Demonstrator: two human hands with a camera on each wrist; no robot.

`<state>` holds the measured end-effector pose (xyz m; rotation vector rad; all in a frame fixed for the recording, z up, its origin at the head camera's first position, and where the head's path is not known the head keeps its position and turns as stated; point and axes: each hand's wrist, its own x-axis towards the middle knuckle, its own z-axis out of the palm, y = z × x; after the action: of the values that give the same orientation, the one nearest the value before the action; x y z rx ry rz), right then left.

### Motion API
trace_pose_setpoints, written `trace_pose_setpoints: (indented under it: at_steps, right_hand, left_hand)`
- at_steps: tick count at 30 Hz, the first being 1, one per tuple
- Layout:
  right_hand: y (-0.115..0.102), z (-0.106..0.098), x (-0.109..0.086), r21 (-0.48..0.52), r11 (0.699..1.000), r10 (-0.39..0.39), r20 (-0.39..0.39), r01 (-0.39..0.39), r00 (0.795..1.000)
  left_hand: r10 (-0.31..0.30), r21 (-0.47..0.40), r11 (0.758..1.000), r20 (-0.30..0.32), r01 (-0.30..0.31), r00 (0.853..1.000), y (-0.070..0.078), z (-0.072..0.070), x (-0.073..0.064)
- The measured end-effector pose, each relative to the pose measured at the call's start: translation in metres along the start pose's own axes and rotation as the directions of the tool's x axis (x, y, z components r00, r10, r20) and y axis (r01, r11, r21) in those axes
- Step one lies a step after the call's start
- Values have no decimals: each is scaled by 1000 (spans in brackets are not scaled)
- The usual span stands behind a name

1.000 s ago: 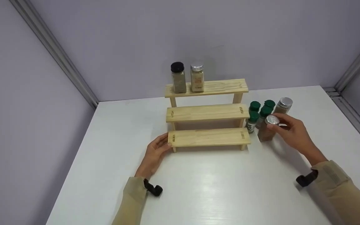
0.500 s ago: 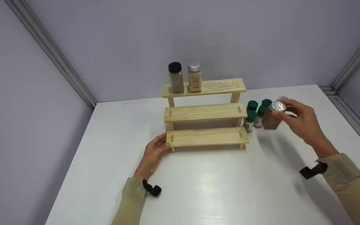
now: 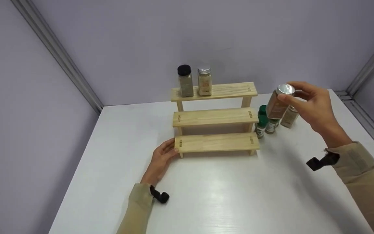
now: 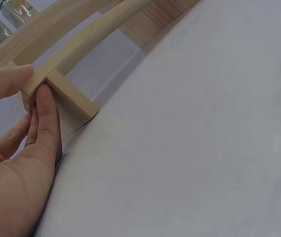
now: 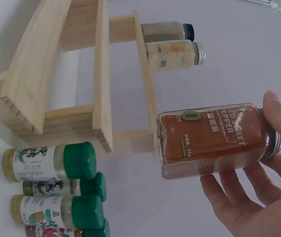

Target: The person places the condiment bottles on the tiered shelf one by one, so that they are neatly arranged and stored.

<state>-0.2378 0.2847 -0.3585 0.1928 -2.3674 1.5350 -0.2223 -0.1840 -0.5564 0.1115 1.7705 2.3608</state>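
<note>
My right hand (image 3: 315, 109) holds a square glass spice jar (image 5: 212, 140) of red-brown powder by its silver lid, up in the air right of the rack. The label reads in part "sweet pepper". At the left end of the three-step wooden spice rack (image 3: 216, 143), my left hand (image 3: 159, 159) pinches the lowest shelf. The left wrist view shows its thumb on top and fingers beneath. On the top shelf stand a black-lidded jar (image 3: 185, 83) and a silver-lidded jar (image 3: 205, 82) side by side.
Several green-capped spice bottles (image 5: 56, 163) stand on the white table (image 3: 206, 195) beside the rack's right end. Just right of them is another silver-lidded jar (image 3: 289, 117). A wall (image 3: 125, 48) rises close behind the rack.
My right hand has lifted the red-brown spice jar off the table, up and toward the back. My left hand has stayed at the rack's lowest shelf.
</note>
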Motion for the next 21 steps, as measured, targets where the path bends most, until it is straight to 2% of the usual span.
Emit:
trace_pose_setpoints:
  at_steps: [3, 7, 12, 21]
  right_hand:
    - [-13, 7, 6, 10, 1000, 13, 1, -13, 1000]
    - [-25, 17, 16, 15, 1000, -11, 25, 11, 1000]
    - [-37, 30, 29, 4, 999, -34, 40, 34, 999]
    - [-55, 57, 48, 8, 1000, -26, 60, 26, 998]
  left_hand:
    - [0, 2, 1000, -6, 0, 1000, -1, 2, 1]
    - [-2, 6, 1000, -14, 2, 1000, -1, 1, 0]
    - [-9, 8, 1000, -11, 10, 1000, 0, -1, -3]
    - [-10, -16, 1000, -11, 10, 1000, 0, 0, 0]
